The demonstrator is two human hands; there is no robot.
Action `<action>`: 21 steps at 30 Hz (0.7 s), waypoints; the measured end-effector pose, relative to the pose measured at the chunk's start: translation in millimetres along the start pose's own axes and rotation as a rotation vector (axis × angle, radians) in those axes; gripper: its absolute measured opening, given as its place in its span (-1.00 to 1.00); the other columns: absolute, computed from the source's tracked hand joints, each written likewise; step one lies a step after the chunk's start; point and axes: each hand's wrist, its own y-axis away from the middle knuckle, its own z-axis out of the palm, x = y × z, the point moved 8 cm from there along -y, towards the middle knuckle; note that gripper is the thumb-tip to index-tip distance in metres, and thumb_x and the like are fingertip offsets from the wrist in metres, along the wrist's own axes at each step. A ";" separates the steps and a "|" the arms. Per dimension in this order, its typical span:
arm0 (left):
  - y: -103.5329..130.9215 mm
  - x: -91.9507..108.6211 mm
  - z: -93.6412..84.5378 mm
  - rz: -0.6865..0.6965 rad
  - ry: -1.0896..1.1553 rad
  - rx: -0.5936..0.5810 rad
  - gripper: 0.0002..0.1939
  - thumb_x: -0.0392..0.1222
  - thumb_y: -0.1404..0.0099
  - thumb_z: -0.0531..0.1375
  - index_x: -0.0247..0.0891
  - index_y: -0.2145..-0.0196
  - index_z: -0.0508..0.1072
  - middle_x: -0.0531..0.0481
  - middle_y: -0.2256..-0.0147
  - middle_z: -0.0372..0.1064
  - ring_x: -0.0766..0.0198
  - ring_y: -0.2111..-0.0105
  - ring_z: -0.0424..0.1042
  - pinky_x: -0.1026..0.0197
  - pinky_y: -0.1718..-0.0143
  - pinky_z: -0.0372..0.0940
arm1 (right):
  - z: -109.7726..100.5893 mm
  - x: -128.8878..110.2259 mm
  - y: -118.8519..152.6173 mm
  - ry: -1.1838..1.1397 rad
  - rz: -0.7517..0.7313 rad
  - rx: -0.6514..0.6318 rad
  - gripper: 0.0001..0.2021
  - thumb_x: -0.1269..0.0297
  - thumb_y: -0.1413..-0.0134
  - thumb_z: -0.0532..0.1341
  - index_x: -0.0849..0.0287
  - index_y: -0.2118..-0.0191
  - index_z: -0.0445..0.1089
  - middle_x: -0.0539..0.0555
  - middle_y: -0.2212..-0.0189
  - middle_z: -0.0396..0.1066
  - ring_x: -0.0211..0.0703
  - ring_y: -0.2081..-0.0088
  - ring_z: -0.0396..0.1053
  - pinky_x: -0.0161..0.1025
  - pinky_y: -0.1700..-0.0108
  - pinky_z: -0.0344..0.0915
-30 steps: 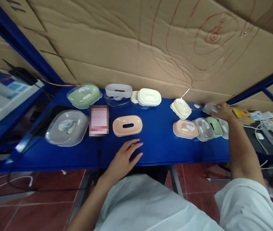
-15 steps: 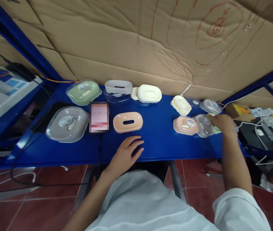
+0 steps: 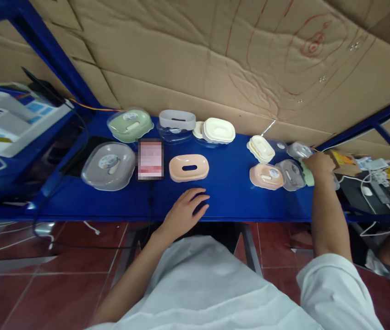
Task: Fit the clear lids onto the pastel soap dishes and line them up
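My left hand (image 3: 185, 211) rests palm down by the front edge of the blue table, fingers spread and holding nothing. Just beyond its fingertips sits a peach oval dish with a slot in its middle (image 3: 177, 173). At the far right, my right hand (image 3: 321, 164) reaches over a light green container (image 3: 308, 177) and beside a clear-lidded container (image 3: 298, 150). Its fingers point away and down, so their grip is hidden. Left of it stand a grey container with a clear lid (image 3: 291, 176) and a peach lidded container (image 3: 266, 176).
A phone with a blurred screen (image 3: 150, 159) lies between a large grey lidded container (image 3: 108, 166) and the peach dish. Behind are a green lidded container (image 3: 130, 125), a grey slotted dish (image 3: 177, 120) and cream pieces (image 3: 219, 130). A cardboard wall (image 3: 167, 59) closes the back.
My right hand has moved slightly farther back, from the green container toward the clear-lidded one behind. My left hand stays nearly still. The whole view has shifted a little.
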 end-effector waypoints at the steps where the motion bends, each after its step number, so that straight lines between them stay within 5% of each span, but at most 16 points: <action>1: -0.2 0.4 -0.7 0.000 0.001 0.003 -0.75 -0.12 -0.56 0.15 -0.13 -0.09 0.55 -0.13 -0.18 0.47 0.04 -0.19 0.47 -0.12 -0.27 0.39 | -10.9 -0.5 8.4 0.026 0.060 0.036 -0.51 0.20 -0.37 0.11 0.66 0.06 0.56 0.72 0.24 0.50 0.08 0.29 0.46 -0.06 0.28 0.05; 4: -1.3 1.9 -2.3 -0.015 -0.003 -0.010 -0.64 -0.12 -0.55 0.17 -0.09 -0.24 0.45 -0.13 -0.21 0.45 0.03 -0.22 0.46 -0.14 -0.29 0.38 | -45.5 -35.5 60.5 0.020 0.058 0.228 -0.52 0.12 -0.48 0.04 0.40 -0.07 0.58 0.54 0.20 0.56 0.06 0.28 0.48 -0.09 0.26 0.02; 7: -1.3 3.0 -5.9 -0.037 0.018 0.002 -0.40 -0.10 -0.53 0.20 -0.07 -0.45 0.18 -0.21 -0.40 0.22 0.00 -0.33 0.36 -0.09 -0.31 0.38 | -56.0 -139.2 151.2 -0.052 -0.509 0.347 -0.69 0.26 -0.49 0.10 0.24 -0.01 0.59 0.26 0.30 0.61 -0.02 0.29 0.48 -0.12 0.16 0.13; 9: -0.3 5.5 -8.0 -0.014 -0.008 0.020 -0.31 -0.08 -0.51 0.24 -0.06 -0.48 0.11 -0.25 -0.50 -0.03 -0.06 -0.41 0.25 -0.11 -0.33 0.36 | -49.8 -203.6 218.3 -0.168 -0.913 0.349 -0.72 0.43 -0.46 0.11 0.21 -0.07 0.56 0.24 0.08 0.64 -0.03 0.12 0.52 -0.10 0.02 0.20; 12: 1.1 12.5 -3.3 0.078 -0.118 -0.014 -0.36 -0.04 -0.49 0.28 -0.05 -0.44 0.24 -0.24 -0.52 -0.06 -0.17 -0.47 0.11 -0.24 -0.39 0.27 | -34.6 -252.5 263.8 -0.360 -1.240 0.215 -0.75 0.33 -0.51 0.13 0.15 -0.07 0.55 0.16 -0.02 0.63 -0.06 -0.02 0.52 -0.09 -0.08 0.24; 14: 1.4 14.5 1.6 0.114 -0.171 -0.047 -0.46 -0.02 -0.49 0.28 -0.09 -0.35 0.37 -0.21 -0.47 0.10 -0.18 -0.48 0.11 -0.27 -0.40 0.25 | -29.1 -255.2 241.0 -0.474 -1.206 0.129 -0.70 0.20 -0.55 0.08 0.11 -0.05 0.56 0.13 -0.01 0.64 -0.06 -0.04 0.53 -0.11 -0.09 0.27; 19: 0.7 15.3 3.2 0.143 -0.150 -0.009 -0.70 -0.14 -0.53 0.23 -0.15 -0.16 0.54 -0.11 -0.29 0.42 -0.06 -0.43 0.21 -0.20 -0.41 0.29 | -6.0 -189.9 89.5 -0.195 -0.326 0.037 -0.60 0.11 -0.48 0.13 0.28 -0.17 0.49 0.40 -0.08 0.56 0.22 -0.13 0.48 0.04 -0.13 0.29; 21: 2.0 16.4 -1.6 0.162 -0.086 0.052 -0.70 -0.20 -0.53 0.22 -0.14 -0.16 0.53 -0.08 -0.23 0.48 -0.02 -0.43 0.23 -0.18 -0.40 0.30 | 4.0 -172.1 56.9 -0.073 -0.161 -0.079 -0.64 0.15 -0.39 0.22 0.31 -0.11 0.52 0.42 -0.03 0.57 0.25 -0.07 0.52 0.02 -0.07 0.31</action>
